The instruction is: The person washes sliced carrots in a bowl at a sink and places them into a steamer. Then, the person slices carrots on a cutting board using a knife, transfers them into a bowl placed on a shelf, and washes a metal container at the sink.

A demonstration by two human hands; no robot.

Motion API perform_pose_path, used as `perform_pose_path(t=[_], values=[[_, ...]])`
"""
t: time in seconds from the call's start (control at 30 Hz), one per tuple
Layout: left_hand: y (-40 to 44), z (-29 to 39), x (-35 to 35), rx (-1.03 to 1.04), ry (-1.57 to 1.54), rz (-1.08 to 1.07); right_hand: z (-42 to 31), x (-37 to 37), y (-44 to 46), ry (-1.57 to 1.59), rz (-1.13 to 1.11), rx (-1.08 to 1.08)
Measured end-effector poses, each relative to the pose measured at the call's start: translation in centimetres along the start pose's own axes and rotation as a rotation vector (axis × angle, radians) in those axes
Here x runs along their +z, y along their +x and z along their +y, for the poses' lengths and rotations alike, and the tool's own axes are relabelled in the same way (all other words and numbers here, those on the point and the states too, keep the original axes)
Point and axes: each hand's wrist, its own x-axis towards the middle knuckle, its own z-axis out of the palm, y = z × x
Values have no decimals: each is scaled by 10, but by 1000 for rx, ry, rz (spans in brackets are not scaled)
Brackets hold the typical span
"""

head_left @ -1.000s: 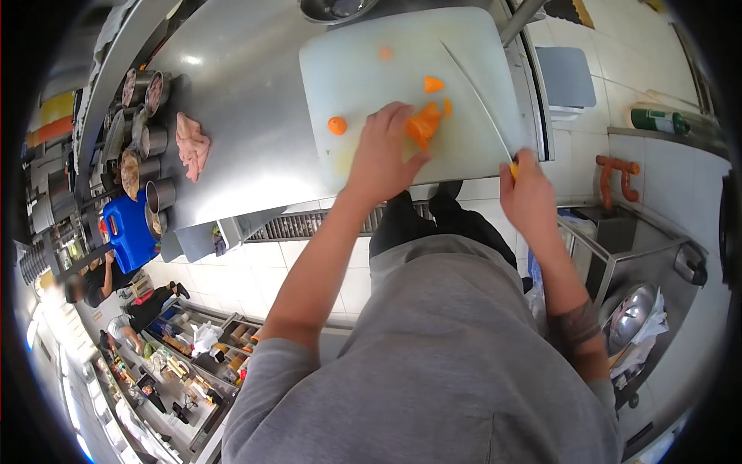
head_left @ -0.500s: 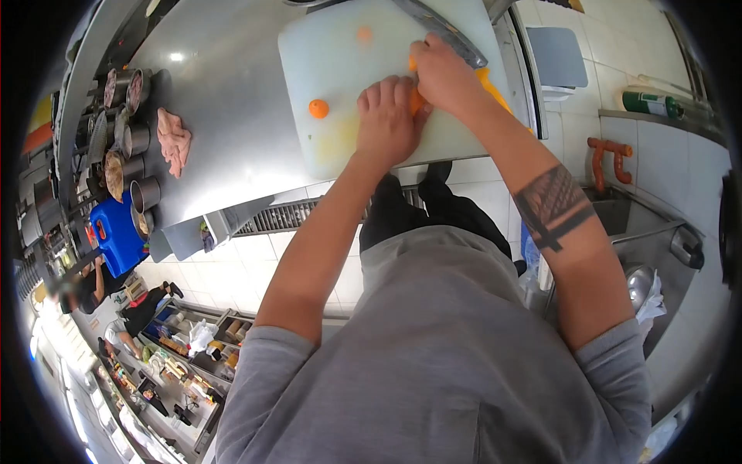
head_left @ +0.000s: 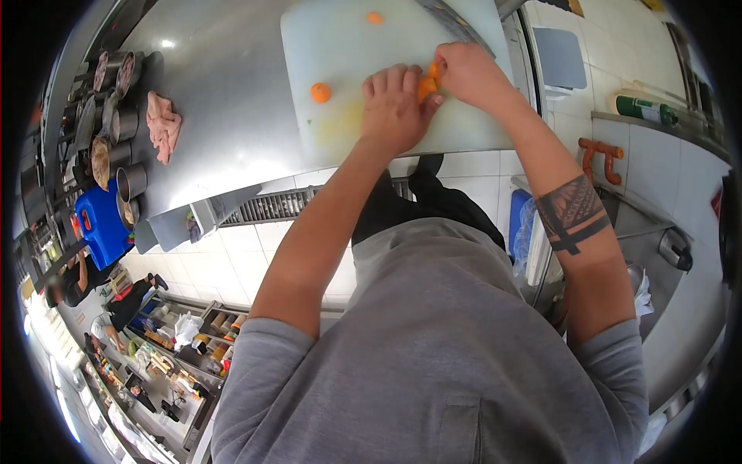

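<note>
Top centre: 1 cutting board (head_left: 340,46), 1 knife (head_left: 457,25), 2 hands (head_left: 396,110) (head_left: 475,76), 2 loose orange rounds (head_left: 321,93) (head_left: 374,17); orange bits (head_left: 426,88) at hands, count unclear. Upper left: 1 meat lump (head_left: 163,127). Far left: 1 blue jug (head_left: 107,236), 2 people (head_left: 75,288) (head_left: 124,309).

Knife (head_left: 459,22) and cutting board (head_left: 340,46) cropped at top, orange pieces (head_left: 426,88) partly hidden by fingers (head_left: 395,76)

We note one head-worn, wide-angle camera, facing forward and steeply down, close above the gray shirt (head_left: 417,332), the white cutting board (head_left: 332,46) farther ahead.
</note>
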Motion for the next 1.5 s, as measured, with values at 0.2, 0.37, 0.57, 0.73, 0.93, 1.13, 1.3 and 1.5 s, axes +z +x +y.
perform_pose_path(t=[0.2,0.37,0.57,0.73,0.93,1.13,1.3,1.5], values=[[1,0,0,4,20,-12,-4,11,-6,125,37,-51],[2,2,3,-23,28,25,-2,4,-7,97,-35,-7],[5,10,3,-128,65,17,11,18,-25,181,28,-35],[4,8,0,-92,53,-11,-1,10,-31,205,88,-25],[1,-1,5,-40,-9,-6,0,-5,-22,144,84,165],[-2,-8,3,29,-44,-41,-24,-10,-8,188,-212,198],[-1,1,-1,43,12,-1,8,-23,-39,179,262,73],[-1,-2,-4,110,81,-33,41,0,-94,33,302,194]])
